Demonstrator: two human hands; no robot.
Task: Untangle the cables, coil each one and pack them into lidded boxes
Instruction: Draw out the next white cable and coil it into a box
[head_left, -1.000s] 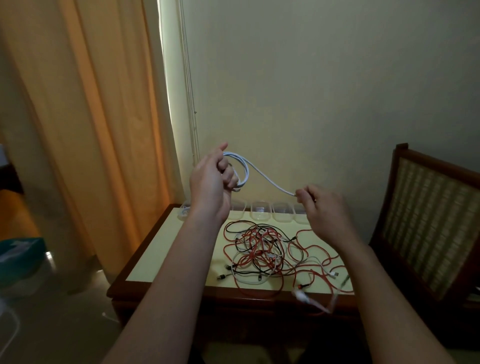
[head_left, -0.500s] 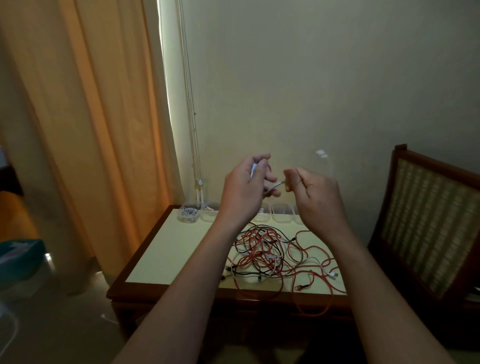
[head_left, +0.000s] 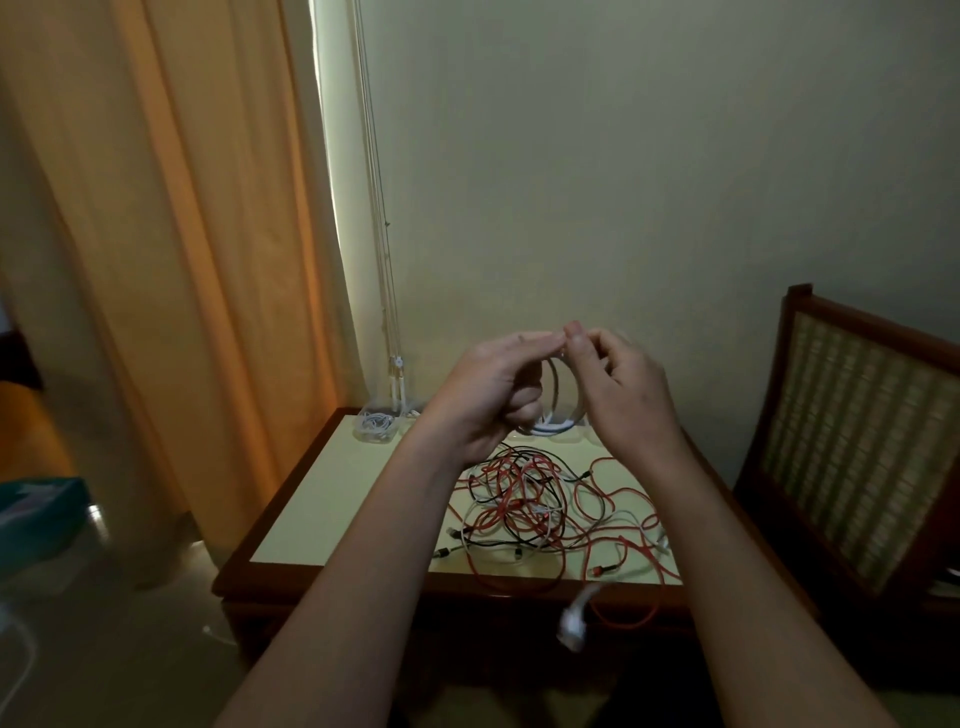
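A person's two hands hold a white cable in a small coil above the back edge of a table. The left hand has its fingers curled round the coil's left side. The right hand pinches the top of the loop between thumb and forefinger, where the two hands' fingertips meet. The coil hangs between the palms, its lowest turn showing just under the left hand's knuckles, clear of the tabletop.

Below the wrists, a tangle of red, black and white cables sprawls over the table's right half, with red loops spilling past the front edge. A blurred white plug dangles below that edge; which cable it belongs to cannot be told.

A clear box holding a coiled white cable sits at the back left corner. More clear boxes along the back edge are mostly hidden behind the hands.

A cane-backed chair stands beside the table's right side, and an orange curtain hangs to the left.
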